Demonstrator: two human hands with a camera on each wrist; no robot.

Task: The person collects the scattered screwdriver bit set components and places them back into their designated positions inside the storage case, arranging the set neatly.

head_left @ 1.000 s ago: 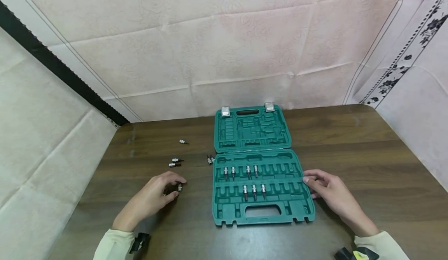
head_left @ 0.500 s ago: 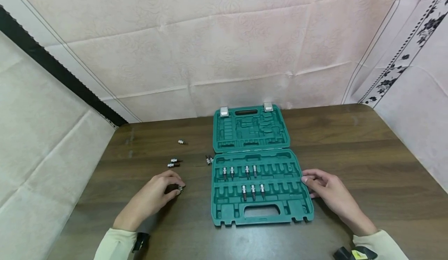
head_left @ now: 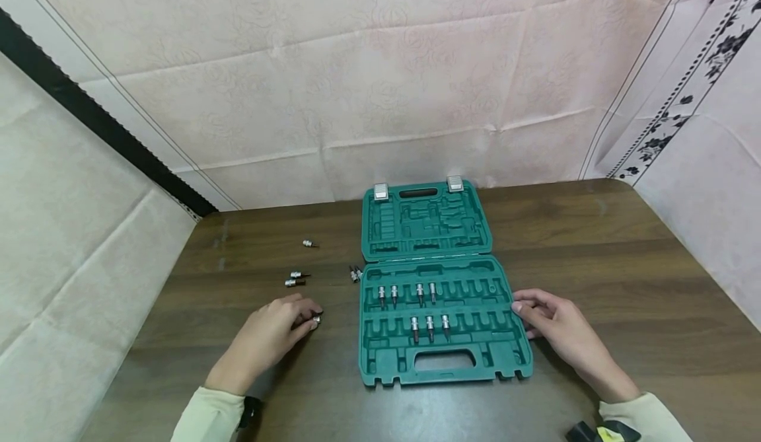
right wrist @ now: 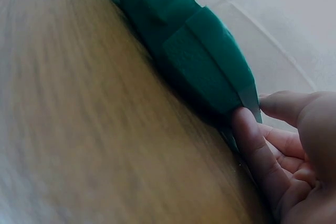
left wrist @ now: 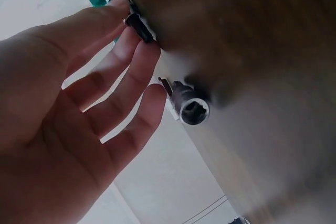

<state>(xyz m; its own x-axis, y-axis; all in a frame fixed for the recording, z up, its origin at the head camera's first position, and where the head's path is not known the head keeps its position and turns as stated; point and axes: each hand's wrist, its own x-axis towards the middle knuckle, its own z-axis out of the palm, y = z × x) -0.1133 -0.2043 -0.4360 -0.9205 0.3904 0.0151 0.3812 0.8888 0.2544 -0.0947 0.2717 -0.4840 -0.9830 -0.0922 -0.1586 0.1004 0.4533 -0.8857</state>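
Observation:
My left hand [head_left: 270, 336] is just over the table left of the case. Its thumb and fingers pinch a bit socket [left wrist: 139, 27], whose dark bit sticks out from the fingertips in the left wrist view. An opened green plastic socket case [head_left: 389, 363] lies in the middle, lid folded back. My right hand [head_left: 559, 326] holds the case's right edge; the right wrist view shows its fingers at both faces of the green wall [right wrist: 205, 61]. Several bit sockets [head_left: 430, 326] sit upright in two rows of the case's slots.
Left of the case lie loose bit sockets: a close pair [head_left: 294, 283], one farther back [head_left: 309, 244], and two more against the case's left side [head_left: 355, 275]. The wooden table [head_left: 624, 263] ends at cloth-covered walls [head_left: 357, 98] at the back and sides.
My left hand has moved slightly right, toward the case, with the bit socket between its fingertips. The right hand keeps its hold on the case edge.

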